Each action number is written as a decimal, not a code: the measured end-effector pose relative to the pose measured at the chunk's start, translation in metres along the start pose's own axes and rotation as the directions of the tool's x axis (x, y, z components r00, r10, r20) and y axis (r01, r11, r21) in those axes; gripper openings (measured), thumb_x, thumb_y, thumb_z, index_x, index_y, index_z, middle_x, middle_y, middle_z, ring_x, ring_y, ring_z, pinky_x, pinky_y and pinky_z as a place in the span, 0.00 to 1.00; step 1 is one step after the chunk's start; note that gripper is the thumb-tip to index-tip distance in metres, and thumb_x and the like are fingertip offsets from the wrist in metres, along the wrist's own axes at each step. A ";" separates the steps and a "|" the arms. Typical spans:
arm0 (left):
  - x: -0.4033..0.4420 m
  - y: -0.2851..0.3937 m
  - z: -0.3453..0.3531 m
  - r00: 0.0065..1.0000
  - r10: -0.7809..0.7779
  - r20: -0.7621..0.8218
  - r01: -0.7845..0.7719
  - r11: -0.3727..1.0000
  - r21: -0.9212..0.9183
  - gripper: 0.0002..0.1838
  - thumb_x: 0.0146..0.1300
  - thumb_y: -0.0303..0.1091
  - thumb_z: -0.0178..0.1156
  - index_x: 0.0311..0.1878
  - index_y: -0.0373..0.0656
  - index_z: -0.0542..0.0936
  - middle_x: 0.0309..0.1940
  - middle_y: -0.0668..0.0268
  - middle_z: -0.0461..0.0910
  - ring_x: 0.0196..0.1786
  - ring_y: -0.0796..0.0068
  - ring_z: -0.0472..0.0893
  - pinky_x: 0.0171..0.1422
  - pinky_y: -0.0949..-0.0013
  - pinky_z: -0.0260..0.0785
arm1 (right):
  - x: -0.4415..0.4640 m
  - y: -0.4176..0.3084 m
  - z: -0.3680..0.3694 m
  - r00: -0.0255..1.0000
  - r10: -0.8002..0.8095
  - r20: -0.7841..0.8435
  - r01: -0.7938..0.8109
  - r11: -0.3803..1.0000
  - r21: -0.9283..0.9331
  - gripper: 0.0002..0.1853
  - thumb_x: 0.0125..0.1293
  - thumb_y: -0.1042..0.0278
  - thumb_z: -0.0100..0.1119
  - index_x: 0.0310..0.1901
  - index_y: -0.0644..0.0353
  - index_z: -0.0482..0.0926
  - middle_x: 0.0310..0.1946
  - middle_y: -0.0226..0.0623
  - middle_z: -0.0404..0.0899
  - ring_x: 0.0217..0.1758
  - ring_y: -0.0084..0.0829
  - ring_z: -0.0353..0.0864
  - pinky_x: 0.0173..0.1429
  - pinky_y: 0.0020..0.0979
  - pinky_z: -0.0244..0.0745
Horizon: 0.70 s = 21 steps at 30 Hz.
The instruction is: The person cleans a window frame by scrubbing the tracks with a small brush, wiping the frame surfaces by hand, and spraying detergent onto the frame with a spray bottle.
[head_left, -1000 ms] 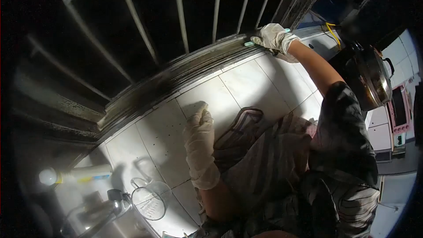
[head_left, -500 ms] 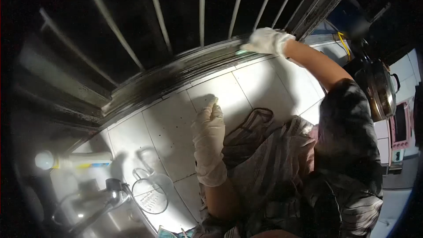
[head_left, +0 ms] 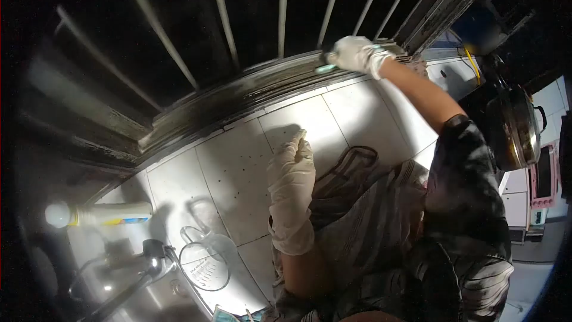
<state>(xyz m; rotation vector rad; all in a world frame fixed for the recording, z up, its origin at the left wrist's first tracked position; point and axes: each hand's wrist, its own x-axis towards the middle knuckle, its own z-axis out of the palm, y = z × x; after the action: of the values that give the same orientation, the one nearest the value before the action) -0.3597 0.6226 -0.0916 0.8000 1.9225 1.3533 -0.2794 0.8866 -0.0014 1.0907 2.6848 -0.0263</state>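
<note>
My right hand (head_left: 356, 55), in a whitish glove, is closed round a small pale green tool (head_left: 326, 69), perhaps a brush, at the dirty window track (head_left: 256, 86). Most of the tool is hidden under the fingers. My left hand (head_left: 292, 188), also gloved, hovers over or rests on the white tiles (head_left: 232, 173), its fingers pressed together; whether anything is inside them cannot be made out. Dark specks lie on the tiles left of it. A striped cloth (head_left: 381, 214) lies over my front, to the right of my left hand.
Metal bars (head_left: 283, 12) rise behind the track. At the lower left are a bottle with a yellow and blue label (head_left: 113, 214), a clear measuring cup (head_left: 204, 266) and a metal faucet (head_left: 156, 262). A metal pot (head_left: 517, 128) stands at the right, near a yellow cord (head_left: 472, 65).
The view has shifted, so the bars and pot sit further right. My right hand with the green tool has moved left along the track. My left hand remains closed over the tiles.
</note>
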 end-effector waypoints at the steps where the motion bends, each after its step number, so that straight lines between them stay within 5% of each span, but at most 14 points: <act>1: 0.000 0.000 0.001 1.000 0.005 -0.001 -0.005 1.000 0.001 0.13 0.65 0.38 0.57 0.49 0.47 0.82 0.42 0.59 0.83 0.45 0.60 0.82 0.51 0.63 0.74 | 0.004 -0.018 0.003 0.999 0.002 0.035 -0.004 0.998 0.068 0.26 0.67 0.50 0.42 0.28 0.63 0.82 0.20 0.45 0.77 0.24 0.44 0.77 0.38 0.45 0.74; 3: -0.001 -0.002 0.000 0.997 0.070 -0.026 -0.068 0.996 0.053 0.13 0.64 0.37 0.58 0.49 0.47 0.82 0.41 0.59 0.83 0.44 0.61 0.82 0.49 0.64 0.75 | 0.013 -0.047 0.004 0.995 -0.071 -0.068 0.074 0.997 0.033 0.25 0.67 0.49 0.43 0.29 0.63 0.82 0.22 0.47 0.78 0.26 0.45 0.79 0.39 0.43 0.75; 6: 0.000 -0.007 0.000 0.994 0.100 -0.049 -0.096 0.993 0.073 0.13 0.64 0.38 0.59 0.49 0.47 0.82 0.39 0.58 0.84 0.43 0.62 0.82 0.48 0.64 0.75 | 0.013 -0.031 0.001 0.997 -0.074 -0.010 0.074 0.997 0.037 0.25 0.67 0.48 0.44 0.29 0.62 0.82 0.23 0.47 0.79 0.27 0.44 0.79 0.40 0.42 0.75; 7: -0.001 -0.005 0.001 0.994 0.095 -0.053 -0.091 0.994 0.067 0.13 0.64 0.38 0.59 0.49 0.47 0.82 0.39 0.58 0.84 0.43 0.62 0.82 0.48 0.64 0.75 | 0.005 -0.019 -0.005 1.000 0.005 -0.016 -0.001 0.983 0.186 0.26 0.66 0.46 0.45 0.30 0.62 0.83 0.23 0.48 0.79 0.28 0.43 0.80 0.42 0.42 0.75; 11: -0.004 0.001 0.002 0.991 0.095 -0.093 -0.087 0.993 0.081 0.12 0.63 0.38 0.60 0.47 0.47 0.83 0.38 0.57 0.84 0.41 0.61 0.83 0.47 0.63 0.75 | 0.006 0.055 0.007 0.959 0.279 -0.059 -0.280 0.960 -0.018 0.27 0.67 0.45 0.46 0.32 0.64 0.83 0.28 0.49 0.80 0.34 0.44 0.82 0.45 0.41 0.75; 13: -0.005 0.004 0.003 0.986 0.123 -0.110 -0.114 0.990 0.087 0.11 0.63 0.37 0.60 0.47 0.47 0.83 0.38 0.57 0.84 0.41 0.61 0.84 0.46 0.63 0.75 | 0.009 0.074 0.020 0.946 0.265 -0.188 -0.279 0.959 -0.054 0.27 0.66 0.44 0.46 0.33 0.64 0.83 0.29 0.49 0.81 0.34 0.45 0.82 0.45 0.42 0.75; 16: -0.008 0.008 0.004 0.983 0.139 -0.119 -0.121 0.982 0.147 0.11 0.63 0.38 0.60 0.46 0.47 0.83 0.38 0.56 0.83 0.41 0.59 0.84 0.46 0.63 0.76 | 0.007 0.020 0.004 0.978 0.190 -0.085 -0.191 0.982 0.001 0.27 0.67 0.47 0.42 0.31 0.63 0.83 0.26 0.50 0.79 0.33 0.45 0.82 0.44 0.43 0.76; 18: -0.006 0.002 0.006 0.997 0.079 -0.010 -0.078 0.990 0.118 0.13 0.67 0.36 0.57 0.51 0.42 0.81 0.32 0.65 0.83 0.35 0.80 0.79 0.43 0.74 0.72 | 0.021 -0.030 0.008 0.992 0.073 -0.101 -0.066 0.995 0.072 0.25 0.67 0.52 0.41 0.31 0.64 0.82 0.27 0.50 0.79 0.33 0.46 0.82 0.45 0.45 0.75; 21: -0.001 -0.012 0.008 0.992 0.121 -0.031 -0.118 0.988 0.101 0.13 0.68 0.35 0.56 0.52 0.42 0.81 0.32 0.66 0.83 0.34 0.81 0.78 0.42 0.75 0.71 | 0.037 -0.097 -0.001 0.996 -0.030 -0.081 0.040 0.991 0.126 0.24 0.67 0.52 0.43 0.33 0.66 0.82 0.31 0.53 0.80 0.36 0.49 0.81 0.47 0.45 0.75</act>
<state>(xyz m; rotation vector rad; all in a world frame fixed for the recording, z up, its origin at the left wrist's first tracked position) -0.3541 0.6225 -0.1053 0.9578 2.0114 1.3606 -0.3720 0.8427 -0.0161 1.1022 2.8068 -0.1667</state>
